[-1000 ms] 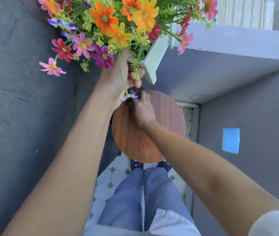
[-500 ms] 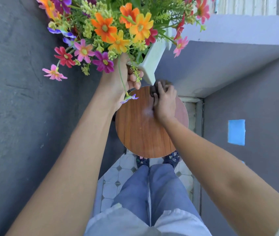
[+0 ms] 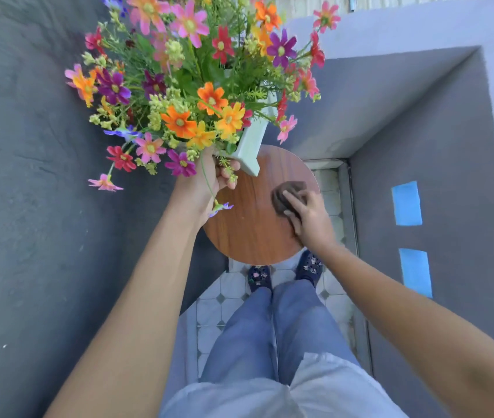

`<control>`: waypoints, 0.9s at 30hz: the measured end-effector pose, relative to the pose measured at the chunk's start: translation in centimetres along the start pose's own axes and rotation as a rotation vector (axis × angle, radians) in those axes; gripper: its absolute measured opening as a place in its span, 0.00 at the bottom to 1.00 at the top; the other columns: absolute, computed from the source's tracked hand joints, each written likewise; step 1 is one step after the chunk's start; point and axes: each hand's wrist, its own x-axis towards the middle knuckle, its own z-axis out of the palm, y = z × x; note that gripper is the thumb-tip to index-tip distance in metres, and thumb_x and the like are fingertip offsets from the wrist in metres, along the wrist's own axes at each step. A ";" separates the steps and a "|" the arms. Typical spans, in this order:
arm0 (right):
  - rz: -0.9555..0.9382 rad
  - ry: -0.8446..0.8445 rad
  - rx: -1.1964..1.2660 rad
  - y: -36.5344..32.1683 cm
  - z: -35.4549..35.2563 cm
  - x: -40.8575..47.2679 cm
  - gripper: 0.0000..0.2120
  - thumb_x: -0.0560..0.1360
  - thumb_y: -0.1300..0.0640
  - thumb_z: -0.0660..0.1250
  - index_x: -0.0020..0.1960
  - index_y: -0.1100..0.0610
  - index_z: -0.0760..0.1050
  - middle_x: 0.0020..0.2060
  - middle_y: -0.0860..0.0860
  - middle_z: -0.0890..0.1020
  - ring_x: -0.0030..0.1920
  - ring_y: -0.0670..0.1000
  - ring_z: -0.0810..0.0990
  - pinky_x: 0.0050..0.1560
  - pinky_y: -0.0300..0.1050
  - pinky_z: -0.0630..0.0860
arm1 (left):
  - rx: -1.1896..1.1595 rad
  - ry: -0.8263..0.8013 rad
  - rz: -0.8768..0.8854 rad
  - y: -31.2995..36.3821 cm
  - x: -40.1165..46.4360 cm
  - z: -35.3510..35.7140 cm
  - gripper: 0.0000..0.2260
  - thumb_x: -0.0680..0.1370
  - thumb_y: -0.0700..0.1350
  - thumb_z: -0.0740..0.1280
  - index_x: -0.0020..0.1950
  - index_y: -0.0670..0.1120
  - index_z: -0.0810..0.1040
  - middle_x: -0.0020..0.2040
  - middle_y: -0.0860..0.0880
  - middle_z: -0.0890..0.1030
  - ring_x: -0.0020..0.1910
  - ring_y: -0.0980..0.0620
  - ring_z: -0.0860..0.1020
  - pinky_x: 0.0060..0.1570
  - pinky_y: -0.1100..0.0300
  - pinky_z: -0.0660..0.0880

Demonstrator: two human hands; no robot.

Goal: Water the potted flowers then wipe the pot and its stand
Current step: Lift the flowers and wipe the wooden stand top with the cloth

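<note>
On the round wooden tabletop of the stand, smooth with a reddish-brown grain, lies a dark, crumpled cloth toward its right side. The right hand presses it down, fingers laid close together over the wad, wrist low and forearm reaching in from the lower right. The left hand holds a pale, square-sided pot lifted and tilted above the tabletop's far left edge, fingers curled under its base. Bright flowers, orange, pink, purple and yellow with thin green stems, spill from the pot. Rough grey walls flank pale patterned floor tiles.
</note>
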 end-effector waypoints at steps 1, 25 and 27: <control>0.145 0.066 0.003 0.4 -0.5 0.7 0.18 0.77 0.60 0.69 0.67 0.57 0.77 0.56 0.61 0.76 0.54 0.63 0.73 0.52 0.57 0.78 | -0.001 -0.001 -0.006 -0.5 -0.1 -0.1 0.12 0.82 0.39 0.50 0.49 0.42 0.73 0.38 0.42 0.75 0.28 0.53 0.68 0.31 0.62 0.70; 0.054 -0.286 -0.143 -1.2 -3.6 -7.2 0.24 0.74 0.60 0.73 0.70 0.54 0.75 0.55 0.58 0.76 0.53 0.61 0.74 0.41 0.54 0.80 | 0.012 0.168 -0.183 -10.1 -4.2 3.6 0.14 0.80 0.33 0.51 0.42 0.44 0.71 0.33 0.49 0.75 0.20 0.59 0.69 0.26 0.66 0.68; 0.081 -0.335 -0.134 -1.6 -3.8 -8.1 0.25 0.75 0.58 0.72 0.71 0.52 0.73 0.57 0.57 0.74 0.57 0.61 0.72 0.42 0.56 0.80 | 0.041 0.163 -0.228 -10.9 -5.0 4.2 0.15 0.81 0.33 0.51 0.38 0.46 0.68 0.34 0.50 0.73 0.21 0.62 0.70 0.28 0.69 0.67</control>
